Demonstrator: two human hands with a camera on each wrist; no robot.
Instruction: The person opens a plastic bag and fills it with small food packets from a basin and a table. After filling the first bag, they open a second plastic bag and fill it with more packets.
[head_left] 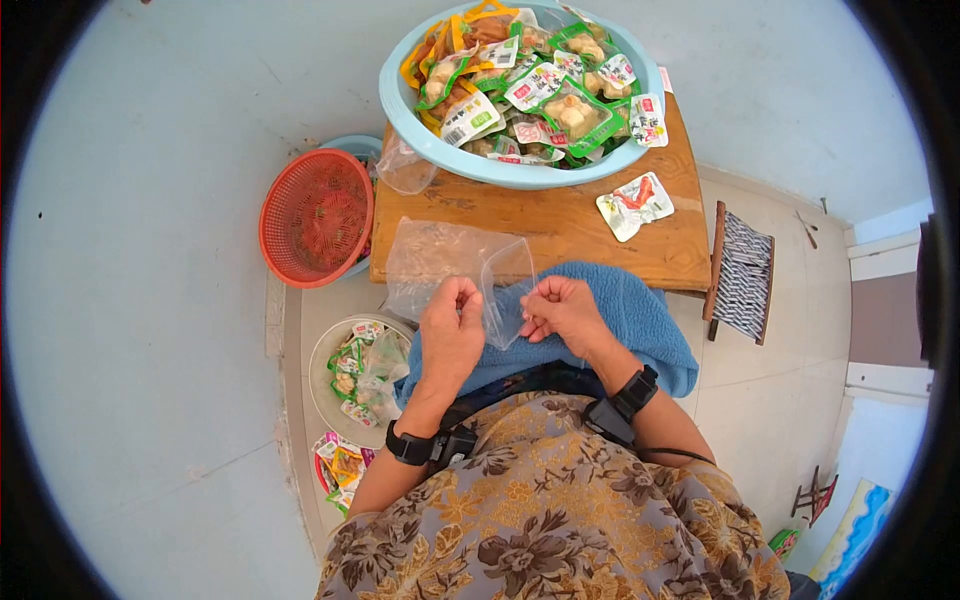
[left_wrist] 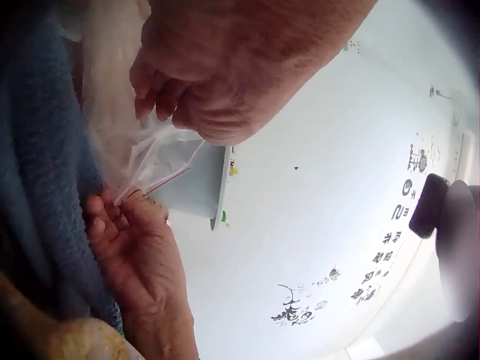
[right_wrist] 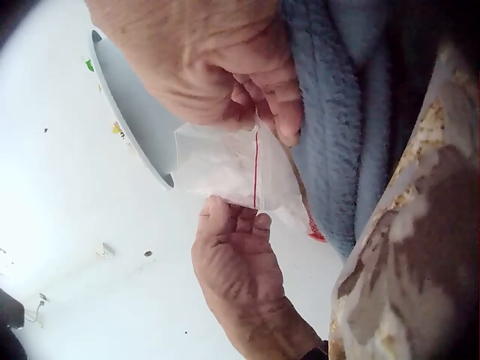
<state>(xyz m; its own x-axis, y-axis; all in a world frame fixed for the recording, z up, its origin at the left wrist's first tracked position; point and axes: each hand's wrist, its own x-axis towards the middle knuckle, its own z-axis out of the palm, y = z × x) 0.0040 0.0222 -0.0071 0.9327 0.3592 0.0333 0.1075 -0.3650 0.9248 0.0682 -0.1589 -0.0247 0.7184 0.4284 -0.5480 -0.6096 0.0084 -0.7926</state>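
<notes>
A clear plastic bag (head_left: 510, 290) with a red line (right_wrist: 256, 169) along its zip edge is stretched between both hands above the lap. The left hand (head_left: 452, 335) pinches its left side, fingers curled. The right hand (head_left: 568, 315) pinches the other side near the opening. In the left wrist view the right hand (left_wrist: 142, 259) grips the bag's edge by the red line. More clear plastic (head_left: 425, 255) lies at the table's front edge, beyond the left hand. A blue towel (head_left: 640, 335) covers the lap under the hands.
On the wooden table (head_left: 540, 225) stands a blue basin (head_left: 520, 175) heaped with packaged snacks; one loose packet (head_left: 635, 205) lies at its right. A red basket (head_left: 315, 220) and a bowl of packets (head_left: 325, 400) are at the left, a woven stool (head_left: 742, 275) at the right.
</notes>
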